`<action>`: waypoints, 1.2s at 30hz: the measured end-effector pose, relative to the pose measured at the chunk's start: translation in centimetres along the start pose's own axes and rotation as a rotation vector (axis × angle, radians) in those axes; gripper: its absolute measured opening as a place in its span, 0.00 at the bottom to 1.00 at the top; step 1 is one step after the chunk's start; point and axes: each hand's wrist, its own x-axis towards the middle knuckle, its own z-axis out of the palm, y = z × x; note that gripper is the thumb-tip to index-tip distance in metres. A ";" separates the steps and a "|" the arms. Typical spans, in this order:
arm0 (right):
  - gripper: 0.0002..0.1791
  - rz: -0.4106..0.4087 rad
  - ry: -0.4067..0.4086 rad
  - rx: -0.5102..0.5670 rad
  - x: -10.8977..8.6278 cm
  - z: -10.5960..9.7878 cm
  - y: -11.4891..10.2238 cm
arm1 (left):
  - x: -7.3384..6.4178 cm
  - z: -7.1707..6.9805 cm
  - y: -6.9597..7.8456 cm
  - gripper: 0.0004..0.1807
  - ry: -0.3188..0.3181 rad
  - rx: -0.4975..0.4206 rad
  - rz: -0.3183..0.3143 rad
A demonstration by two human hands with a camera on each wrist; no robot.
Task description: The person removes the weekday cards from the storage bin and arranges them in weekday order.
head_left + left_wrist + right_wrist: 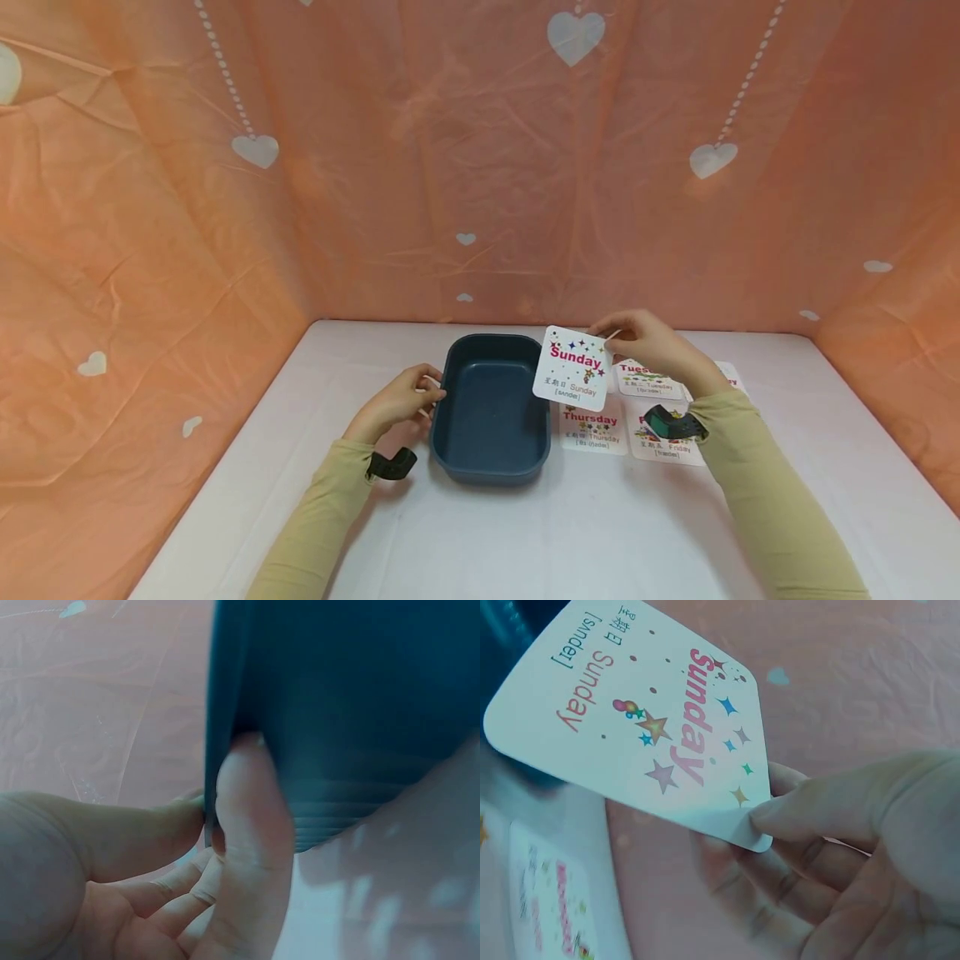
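A dark blue rectangular plastic bin [491, 417] stands on the white table. My left hand [401, 402] pinches its left rim. In the left wrist view the thumb and a finger [255, 825] meet at the edge of the bin [337, 697]. My right hand [648, 343] holds a white "Sunday" flash card [573, 368] by one corner, between thumb and fingers. The card is raised, its left edge overlapping the bin's right rim in the head view. Close up, the right wrist view shows the right thumb [817, 810] on the card's printed face [645, 720].
To the right of the bin lie several more cards, among them a Thursday card [592, 427], a Friday card [663, 450] and a Tuesday card [648, 385]. The right forearm covers part of them. An orange cloth [480, 167] with white hearts hangs behind the table.
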 end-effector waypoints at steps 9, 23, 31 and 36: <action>0.16 0.069 -0.052 0.002 -2.7 -0.2 3.0 | 0.0 -0.1 0.0 0.16 0.003 0.011 -0.009; 0.14 0.108 -0.110 -0.051 -6.0 3.5 6.2 | 0.0 0.0 -0.2 0.17 0.016 0.018 -0.013; 0.14 0.184 -0.118 0.072 -7.3 4.9 6.5 | 0.1 0.1 -0.1 0.17 0.025 0.025 -0.018; 0.12 0.096 -0.094 -0.035 -7.8 5.6 6.5 | 0.2 0.1 -0.1 0.17 0.028 0.037 -0.014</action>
